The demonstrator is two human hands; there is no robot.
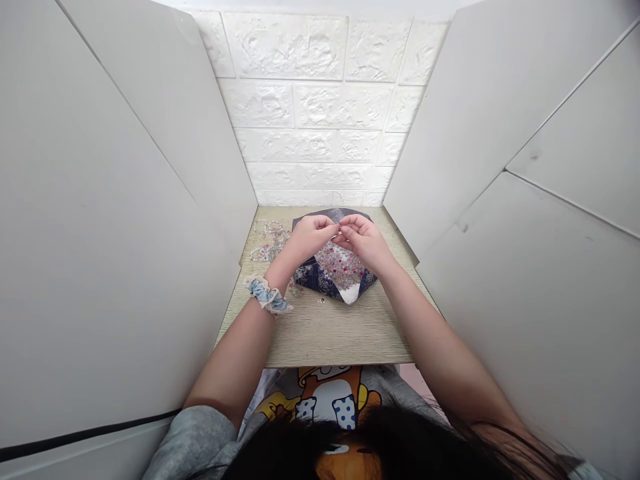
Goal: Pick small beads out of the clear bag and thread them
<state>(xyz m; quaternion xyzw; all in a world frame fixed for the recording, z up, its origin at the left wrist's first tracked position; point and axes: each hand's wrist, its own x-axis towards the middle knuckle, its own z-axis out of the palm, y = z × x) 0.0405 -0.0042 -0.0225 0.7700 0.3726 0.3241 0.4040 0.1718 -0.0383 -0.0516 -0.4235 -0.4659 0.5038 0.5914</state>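
1. hands close together, the left hand point(310, 239) and the right hand point(364, 241) meeting at the fingertips point(336, 233) in a small pinch; whatever sits between them is too small to make out, so i cannot tell if they are clamped on anything.
2. dark navy cloth with a silvery floral print point(309, 280) lies directly under the hands on the counter, its edges folded in to form a rough diamond.
3. small pink, clear and red beads point(339, 263) lie heaped in the middle of that cloth, just below the fingertips.
4. white fabric or paper corner point(351, 292) shows at the near tip of the cloth, beyond the beads and toward the person.
5. loose strands of pale beads point(270, 241) lie on the counter just beyond the left hand, on its outer side, apart from the cloth.
6. few stray beads point(320, 301) sit on the bare counter just below the cloth, nearer the person than the hands.
7. light blue scrunchie with a lace edge point(267, 295) circles the left wrist, right behind the left hand.
8. beige wood-grain counter point(330, 337) runs under everything, from the hands back to the person's grey-sleeved torso point(195, 443).
9. white foam brick wall point(310, 107) stands ahead of the hands, and plain white panels point(125, 200) close in on both sides.
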